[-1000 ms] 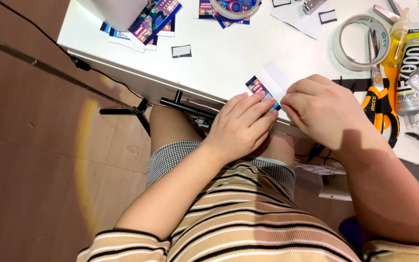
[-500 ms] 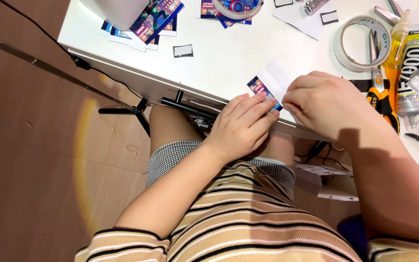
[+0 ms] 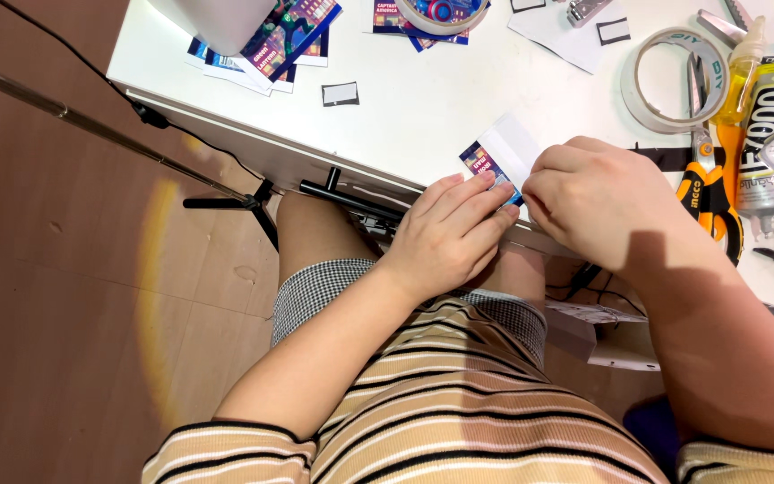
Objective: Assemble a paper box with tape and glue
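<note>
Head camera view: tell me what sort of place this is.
Probably a home craft or hobby desk. On the white table lie a roll of clear tape, orange-handled scissors, a glue tube and colourful printed cards; both hands hold a small printed card.

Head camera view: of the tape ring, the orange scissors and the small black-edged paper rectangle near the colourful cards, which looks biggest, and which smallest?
1. Orange scissors, though partly hidden by the right hand.
2. Tape ring, looking nearly as big, so this order is unsure.
3. Black-edged paper rectangle, clearly smallest.
</note>
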